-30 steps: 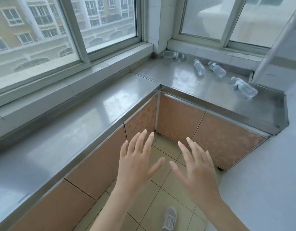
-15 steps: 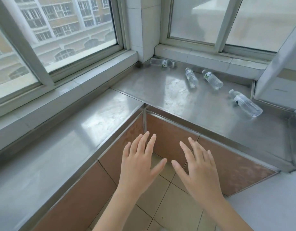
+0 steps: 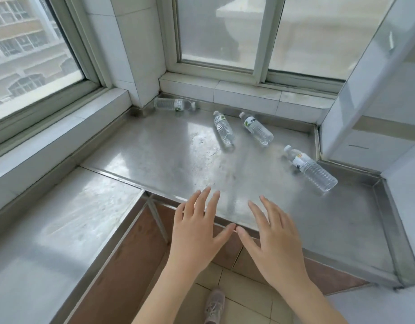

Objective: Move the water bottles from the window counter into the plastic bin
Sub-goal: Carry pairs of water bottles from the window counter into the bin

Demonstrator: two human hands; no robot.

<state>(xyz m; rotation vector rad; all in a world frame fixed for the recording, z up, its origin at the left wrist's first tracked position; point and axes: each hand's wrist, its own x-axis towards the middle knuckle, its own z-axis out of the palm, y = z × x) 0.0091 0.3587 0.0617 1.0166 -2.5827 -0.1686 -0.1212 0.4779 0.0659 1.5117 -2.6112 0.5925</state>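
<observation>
Water bottles (image 3: pixel 223 128) on their sides, well beyond left hand (image 3: pixel 197 232) and right hand (image 3: pixel 275 242), both spread empty.

Both forearms are bare, no sleeves showing; the left hand (image 3: pixel 197 232) and right hand (image 3: pixel 275 244) wear no rings or gloves (below, one pale laced sneaker (image 3: pixel 214 305))

Four clear water bottles (image 3: pixel 223 128) lie on their sides on the steel counter (image 3: pixel 169 155).
</observation>
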